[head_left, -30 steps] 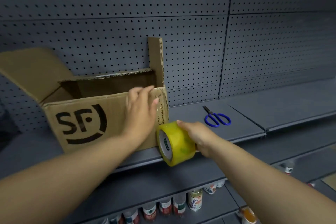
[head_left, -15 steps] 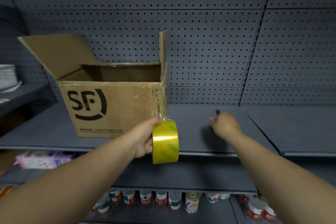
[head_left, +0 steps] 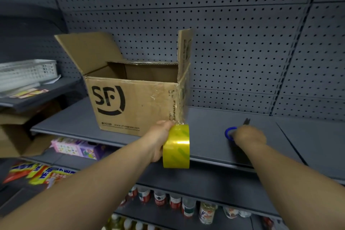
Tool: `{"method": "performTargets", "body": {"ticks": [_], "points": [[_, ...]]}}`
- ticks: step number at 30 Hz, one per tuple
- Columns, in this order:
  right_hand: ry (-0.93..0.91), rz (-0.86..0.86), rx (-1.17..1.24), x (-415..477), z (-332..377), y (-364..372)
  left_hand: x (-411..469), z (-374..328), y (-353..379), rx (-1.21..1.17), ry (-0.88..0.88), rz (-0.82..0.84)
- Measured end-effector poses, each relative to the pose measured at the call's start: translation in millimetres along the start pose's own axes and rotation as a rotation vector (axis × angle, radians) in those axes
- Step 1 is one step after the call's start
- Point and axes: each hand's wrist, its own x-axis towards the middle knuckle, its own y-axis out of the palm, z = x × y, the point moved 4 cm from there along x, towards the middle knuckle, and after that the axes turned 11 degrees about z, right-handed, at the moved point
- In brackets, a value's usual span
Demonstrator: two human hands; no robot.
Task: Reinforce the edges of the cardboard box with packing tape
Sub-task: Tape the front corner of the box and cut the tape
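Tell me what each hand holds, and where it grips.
Left hand grips the tape roll by its left side. Right hand rests at the blue handle of the scissors; whether it grips them cannot be told.

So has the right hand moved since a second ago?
Yes. The right hand left the tape roll by the cardboard box and went rightward to the scissors.

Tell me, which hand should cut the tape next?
Probably the right hand: it is at the scissors, while the left hand grips the tape roll joined to the box.
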Motion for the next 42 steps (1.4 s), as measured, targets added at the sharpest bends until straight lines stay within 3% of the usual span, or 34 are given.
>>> {"method": "performTargets", "body": {"ticks": [6, 8, 11, 14, 18, 24, 34, 42], "points": [[-0.242, -0.002, -0.175, -13, 17, -4, -1, 1, -2, 0.01, 0.035, 0.001], [-0.364, 0.007, -0.1, -25, 25, -6, -4, 0, -2, 0.02, 0.031, 0.004], [-0.627, 0.13, 0.111, -48, 32, -18, -4, -1, -3, 0.046, 0.025, -0.005], [-0.819, 0.29, 0.032, -77, 28, -29, -3, 0, -3, 0.053, 0.029, -0.015], [-0.836, 0.439, -0.183, -104, 28, -35, -4, -1, -2, 0.067, 0.034, -0.012], [-0.722, 0.417, -0.528, -111, 36, -42, -3, -2, -1, 0.066, 0.051, -0.021], [-0.765, 0.433, -0.519, -109, 65, -40, 3, -2, -5, 0.075, 0.037, -0.049], [-0.827, 0.26, -0.56, -108, 76, -38, 7, -4, -6, 0.067, 0.034, -0.044]]}}
